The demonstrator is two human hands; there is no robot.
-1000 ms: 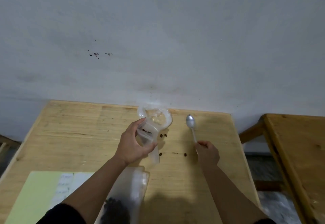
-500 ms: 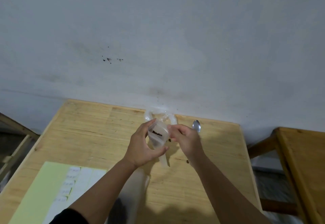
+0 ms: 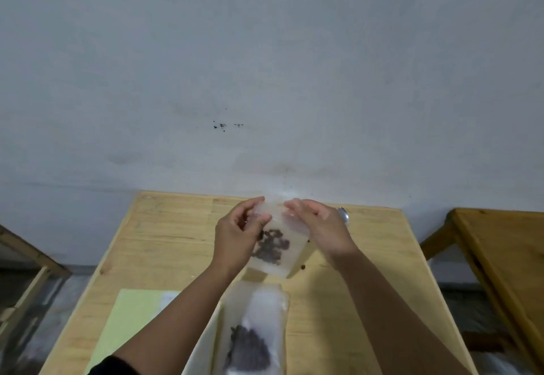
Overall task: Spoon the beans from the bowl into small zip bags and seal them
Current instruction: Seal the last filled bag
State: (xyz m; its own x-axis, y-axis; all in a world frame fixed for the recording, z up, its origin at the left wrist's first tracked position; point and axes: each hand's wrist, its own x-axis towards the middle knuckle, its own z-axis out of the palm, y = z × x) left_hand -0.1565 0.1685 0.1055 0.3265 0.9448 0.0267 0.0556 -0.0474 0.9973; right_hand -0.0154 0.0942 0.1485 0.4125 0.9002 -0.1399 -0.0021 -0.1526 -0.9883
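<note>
A small clear zip bag (image 3: 279, 252) with dark beans in its lower half hangs above the wooden table (image 3: 164, 245). My left hand (image 3: 238, 236) pinches the bag's top left edge, and my right hand (image 3: 321, 227) pinches its top right edge. The spoon (image 3: 343, 215) lies on the table behind my right hand, mostly hidden. A clear bag of dark beans (image 3: 253, 339) lies on the table near me, between my forearms. The bowl is hidden behind my hands.
A pale green sheet with white labels (image 3: 132, 315) lies at the table's near left. A loose bean (image 3: 303, 267) sits under the held bag. A second wooden table (image 3: 500, 257) stands to the right, a wooden frame (image 3: 26, 265) to the left. A grey wall rises behind.
My right hand let go of the spoon and came over to the bag's top. Both hands now hold the bag upright by its top edge, beans settled low.
</note>
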